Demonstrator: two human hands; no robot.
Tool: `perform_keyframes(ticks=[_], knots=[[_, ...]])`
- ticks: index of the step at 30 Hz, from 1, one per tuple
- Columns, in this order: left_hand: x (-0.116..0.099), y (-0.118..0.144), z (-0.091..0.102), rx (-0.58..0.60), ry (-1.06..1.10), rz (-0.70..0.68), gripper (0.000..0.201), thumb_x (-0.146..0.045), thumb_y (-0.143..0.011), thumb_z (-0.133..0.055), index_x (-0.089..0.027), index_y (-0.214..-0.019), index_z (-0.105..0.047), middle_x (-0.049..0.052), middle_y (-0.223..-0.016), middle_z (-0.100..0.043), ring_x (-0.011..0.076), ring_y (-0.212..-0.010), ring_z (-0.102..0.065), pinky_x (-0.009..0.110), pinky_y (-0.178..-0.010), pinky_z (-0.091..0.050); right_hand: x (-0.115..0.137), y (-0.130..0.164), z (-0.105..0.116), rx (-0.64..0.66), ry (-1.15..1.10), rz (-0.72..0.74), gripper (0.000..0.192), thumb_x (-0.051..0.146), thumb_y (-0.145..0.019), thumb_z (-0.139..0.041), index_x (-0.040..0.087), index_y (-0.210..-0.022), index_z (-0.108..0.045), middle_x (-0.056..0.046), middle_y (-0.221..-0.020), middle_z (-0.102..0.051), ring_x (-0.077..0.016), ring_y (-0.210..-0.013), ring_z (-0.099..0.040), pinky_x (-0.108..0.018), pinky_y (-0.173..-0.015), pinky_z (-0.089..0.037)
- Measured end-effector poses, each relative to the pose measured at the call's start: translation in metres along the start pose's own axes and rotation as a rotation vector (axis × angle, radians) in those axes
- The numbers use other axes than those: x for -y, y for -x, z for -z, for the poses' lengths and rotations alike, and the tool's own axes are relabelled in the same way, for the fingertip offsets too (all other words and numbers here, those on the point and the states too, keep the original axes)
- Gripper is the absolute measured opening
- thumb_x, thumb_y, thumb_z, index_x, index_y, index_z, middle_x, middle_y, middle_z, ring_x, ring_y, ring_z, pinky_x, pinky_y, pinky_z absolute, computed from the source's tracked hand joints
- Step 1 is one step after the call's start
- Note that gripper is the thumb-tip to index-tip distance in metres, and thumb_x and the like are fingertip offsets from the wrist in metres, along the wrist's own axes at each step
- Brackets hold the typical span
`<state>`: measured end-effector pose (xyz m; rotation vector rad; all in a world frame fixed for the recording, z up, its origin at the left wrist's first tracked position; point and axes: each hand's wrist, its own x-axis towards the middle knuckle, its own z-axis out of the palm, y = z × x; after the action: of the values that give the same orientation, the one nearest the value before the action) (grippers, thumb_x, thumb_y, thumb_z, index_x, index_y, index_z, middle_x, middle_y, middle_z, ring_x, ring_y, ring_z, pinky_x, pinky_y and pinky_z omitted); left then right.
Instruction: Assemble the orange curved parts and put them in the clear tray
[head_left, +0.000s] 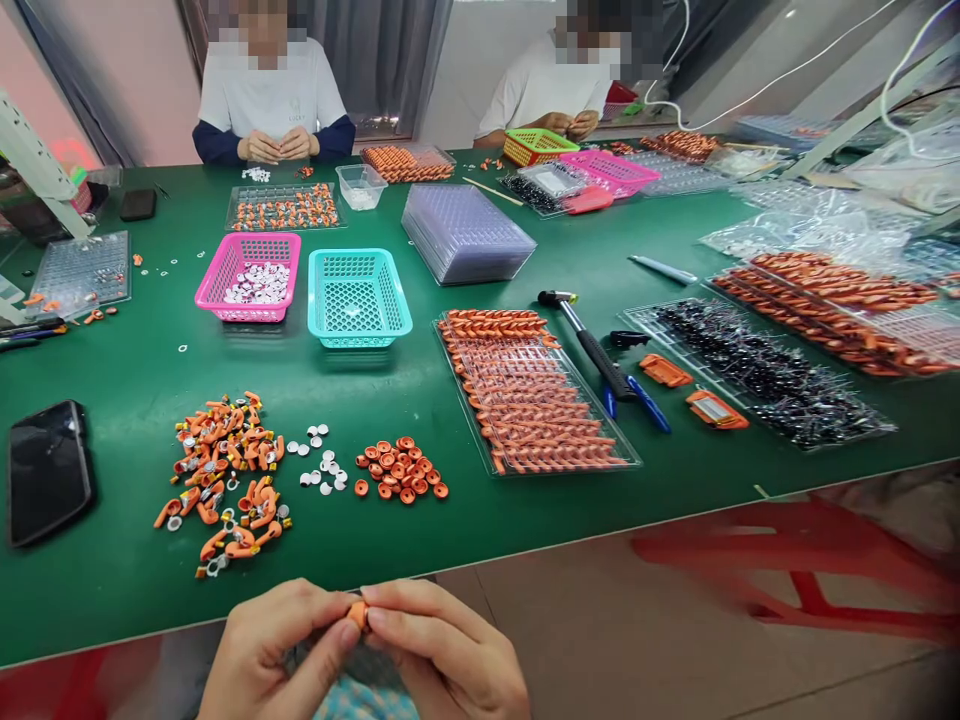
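Observation:
In the head view, my left hand (274,635) and my right hand (450,645) meet just off the table's near edge. Both pinch a small orange earbud part (358,614) between thumb and fingertips; most of it is hidden. Beyond them lies a pile of orange earbud shells (229,435) with gold and silver bits attached. To its right are scattered small white discs (327,462), then a heap of round orange caps (399,468). A clear tray of orange earbud shells (540,400) sits farther right.
A phone (49,472) lies at left. Behind are a pink basket (210,290) of white pieces, a turquoise basket (360,330) and stacked plastic trays (469,235). A hammer (592,345) and a tray of black parts (757,360) are right. Two people sit across the green table (420,540).

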<state>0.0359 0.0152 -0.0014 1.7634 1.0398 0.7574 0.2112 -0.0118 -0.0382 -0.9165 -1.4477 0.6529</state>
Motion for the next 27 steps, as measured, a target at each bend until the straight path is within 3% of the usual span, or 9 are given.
perform_keyframes(ticks=[21, 27], knots=[[-0.0006, 0.0021, 0.0021, 0.003, -0.028, -0.123, 0.025, -0.009, -0.087, -0.063, -0.024, -0.105, -0.072, 0.001, -0.076, -0.072, 0.0126, -0.065, -0.069, 0.016, -0.060, -0.054, 0.0049, 0.0012, 0.0003, 0.016, -0.119, -0.099, 0.042, -0.007, -0.078, -0.068, 0.024, -0.107, -0.073, -0.007, -0.097, -0.075, -0.0172, -0.079, -0.075, -0.022, -0.066, -0.065], [0.0006, 0.0036, 0.0014, 0.013, 0.012, -0.093, 0.021, -0.011, -0.087, -0.064, -0.022, -0.102, -0.073, 0.003, -0.076, -0.074, 0.0143, -0.065, -0.070, 0.017, -0.060, -0.054, 0.0043, 0.0025, -0.0006, -0.017, -0.053, -0.028, 0.036, 0.001, -0.082, -0.069, 0.024, -0.109, -0.073, -0.008, -0.096, -0.077, -0.0190, -0.080, -0.076, -0.024, -0.069, -0.065]])
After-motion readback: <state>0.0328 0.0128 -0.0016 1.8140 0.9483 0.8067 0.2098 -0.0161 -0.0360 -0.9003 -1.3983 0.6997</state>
